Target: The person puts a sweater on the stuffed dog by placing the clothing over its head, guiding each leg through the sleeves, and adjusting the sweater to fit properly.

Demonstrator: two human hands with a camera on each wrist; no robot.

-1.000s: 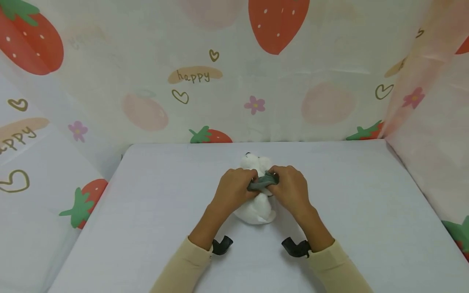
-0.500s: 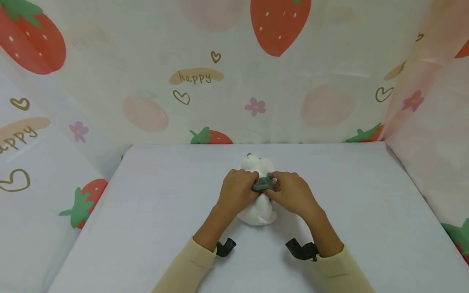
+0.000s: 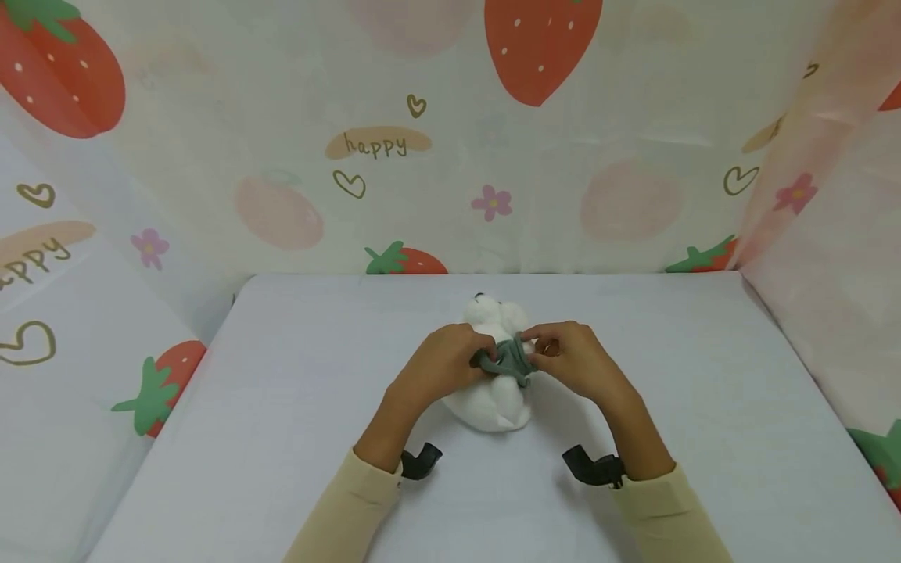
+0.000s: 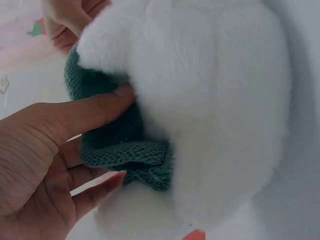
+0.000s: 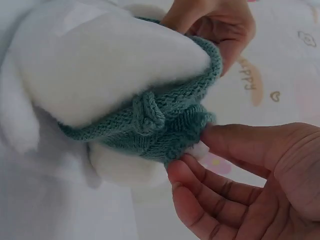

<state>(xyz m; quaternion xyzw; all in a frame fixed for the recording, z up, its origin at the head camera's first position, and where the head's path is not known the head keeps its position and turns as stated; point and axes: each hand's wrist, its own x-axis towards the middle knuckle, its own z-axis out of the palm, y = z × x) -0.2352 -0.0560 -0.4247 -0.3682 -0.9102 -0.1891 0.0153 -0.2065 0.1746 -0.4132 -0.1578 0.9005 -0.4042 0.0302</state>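
Cream sleeves (image 3: 345, 508) lay nearest, a black fitting (image 3: 422, 461) jutting inward at the cuff behind the left hand (image 3: 446, 360). That hand gripped a green knit piece (image 3: 512, 358), thumb tucked inside it and fingers outside; the right hand (image 3: 579, 356), opposite, pinched its edge between thumb and fingertip. Half a second earlier the knit was a narrow bunched band; now the hands were wider apart and it had spread, its lower edge reaching nearer the person, which suggested it was being drawn open and straightened over the white plush toy (image 3: 486, 412). The toy lay between and beneath the hands on the table (image 3: 281, 391), its long axis running roughly away from the person: broad end nearer than the hands, the end with a small dark mark (image 3: 480, 295) beyond them, pointing away. Well beyond both hands hung printed cloth (image 3: 549, 227).
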